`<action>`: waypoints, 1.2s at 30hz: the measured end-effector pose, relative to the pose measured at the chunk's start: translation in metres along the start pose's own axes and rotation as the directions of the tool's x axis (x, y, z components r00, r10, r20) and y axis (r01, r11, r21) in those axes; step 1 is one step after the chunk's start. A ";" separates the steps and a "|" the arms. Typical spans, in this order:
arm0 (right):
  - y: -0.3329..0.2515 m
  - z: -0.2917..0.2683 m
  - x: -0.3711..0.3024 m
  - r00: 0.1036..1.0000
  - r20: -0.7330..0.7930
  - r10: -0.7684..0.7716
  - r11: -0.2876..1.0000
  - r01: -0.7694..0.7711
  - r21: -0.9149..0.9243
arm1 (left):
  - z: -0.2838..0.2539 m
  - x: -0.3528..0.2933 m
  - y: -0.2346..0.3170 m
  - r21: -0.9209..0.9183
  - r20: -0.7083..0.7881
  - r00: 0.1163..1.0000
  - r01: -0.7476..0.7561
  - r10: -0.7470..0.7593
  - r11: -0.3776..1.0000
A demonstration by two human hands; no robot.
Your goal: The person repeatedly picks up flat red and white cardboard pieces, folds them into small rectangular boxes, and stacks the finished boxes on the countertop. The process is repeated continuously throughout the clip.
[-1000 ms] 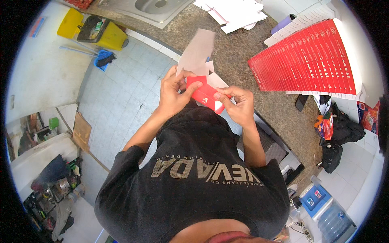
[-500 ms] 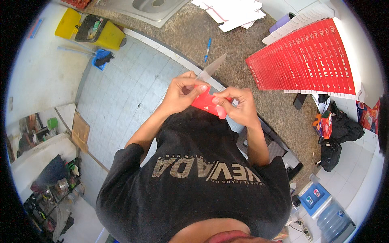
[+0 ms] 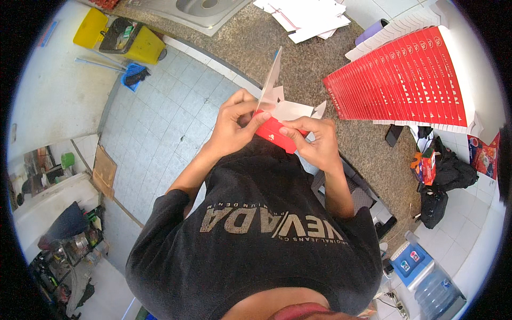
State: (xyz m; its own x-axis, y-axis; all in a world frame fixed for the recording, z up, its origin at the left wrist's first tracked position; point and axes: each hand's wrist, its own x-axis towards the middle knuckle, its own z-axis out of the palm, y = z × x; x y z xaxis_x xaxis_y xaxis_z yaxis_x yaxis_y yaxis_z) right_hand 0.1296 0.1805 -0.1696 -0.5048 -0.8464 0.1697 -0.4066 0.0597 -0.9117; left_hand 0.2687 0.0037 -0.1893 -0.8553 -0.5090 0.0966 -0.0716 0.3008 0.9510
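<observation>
Red card is held up just in front of your shirt, your left hand pinching one end with the thumb on the red face and your right hand pinching the other, a grip that probably keeps the thin sheet steady along its creases. Its white flaps stick out on the far side, toward the counter, likely so that they stay clear of your thumbs. Off to your right the stack lies fanned, perhaps so single pieces lift easily.
</observation>
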 end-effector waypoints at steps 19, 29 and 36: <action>0.007 0.016 0.006 0.982 -0.069 -0.178 0.983 0.175 -0.054 | -0.007 -0.016 -0.036 -0.363 -0.208 0.976 -0.139 0.065 0.921; -0.005 0.022 0.025 0.918 0.046 -0.395 0.917 0.397 -0.048 | 0.014 -0.031 -0.049 -0.720 0.136 0.980 0.199 -0.145 0.665; -0.025 0.020 0.036 0.916 0.085 -0.393 0.910 0.400 -0.111 | 0.014 -0.021 -0.040 -0.423 -0.061 0.967 0.199 -0.247 0.884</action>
State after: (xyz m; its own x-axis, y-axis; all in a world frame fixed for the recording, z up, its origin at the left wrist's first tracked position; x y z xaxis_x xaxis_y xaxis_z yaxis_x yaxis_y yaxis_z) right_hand 0.1369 0.1381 -0.1480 -0.2378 -0.8437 0.4814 -0.6564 -0.2257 -0.7198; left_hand 0.2820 0.0138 -0.2336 -0.7783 -0.6156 -0.1233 -0.0164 -0.1764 0.9842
